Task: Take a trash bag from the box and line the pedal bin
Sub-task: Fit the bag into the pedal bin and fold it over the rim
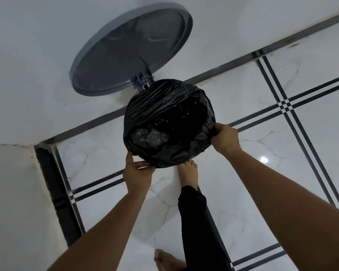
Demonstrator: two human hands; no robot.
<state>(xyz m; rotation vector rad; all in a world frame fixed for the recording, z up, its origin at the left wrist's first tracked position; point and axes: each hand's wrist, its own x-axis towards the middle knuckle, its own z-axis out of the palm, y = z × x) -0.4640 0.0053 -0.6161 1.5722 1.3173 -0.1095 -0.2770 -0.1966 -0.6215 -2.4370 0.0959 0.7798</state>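
A black trash bag (164, 118) is stretched over the round rim of the pedal bin, covering its body from above. The bin's grey lid (129, 49) stands open against the white wall. My left hand (138, 173) pinches the bag's edge at the near-left of the rim. At the right side of the rim, my right hand (225, 137) grips the bag's edge. A bare foot (188, 173) sits at the bin's base, where the pedal is hidden under the bag.
The bin stands on a white marble-look tiled floor (262, 124) with black stripes, close to the white wall (27, 75). A dark skirting strip (53, 182) runs along the left wall. My other bare foot (166, 259) is near the bottom edge.
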